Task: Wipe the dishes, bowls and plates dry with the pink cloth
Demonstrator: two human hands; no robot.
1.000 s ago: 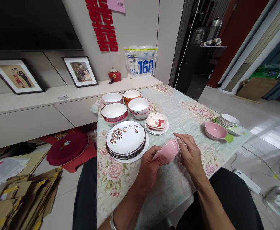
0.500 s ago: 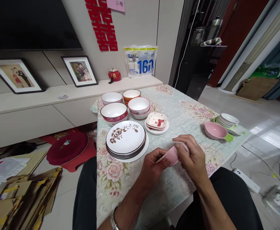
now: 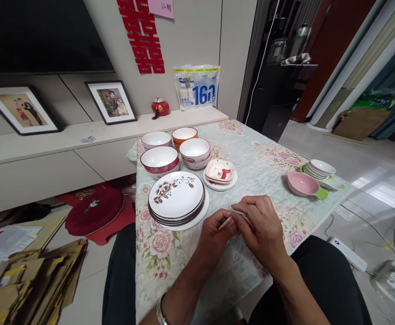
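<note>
My left hand (image 3: 216,234) is closed around a small pink dish (image 3: 225,223), tilted above the near part of the table; only a pale strip of its rim shows. Over the dish's other side curls my right hand (image 3: 263,225), fingers bent and touching the left one. A thin white edge, seemingly a white wipe (image 3: 241,212), peeks out under the right fingers. Just beyond my hands lie a stack of white plates with a brown flower pattern (image 3: 175,198) and squarish cream dishes with a red print (image 3: 219,170) on small white plates.
Several bowls (image 3: 195,148) stand at the table's far left. On the right, a pink bowl with a green handle (image 3: 302,183) sits beside stacked small white bowls (image 3: 322,167). A plastic bag marked 160 (image 3: 197,88) and a red jar (image 3: 160,107) occupy the cabinet ledge.
My right hand has slid left along the pink dish toward my left hand, covering most of it. The white wipe moved with it. The stacks of dishes stay put.
</note>
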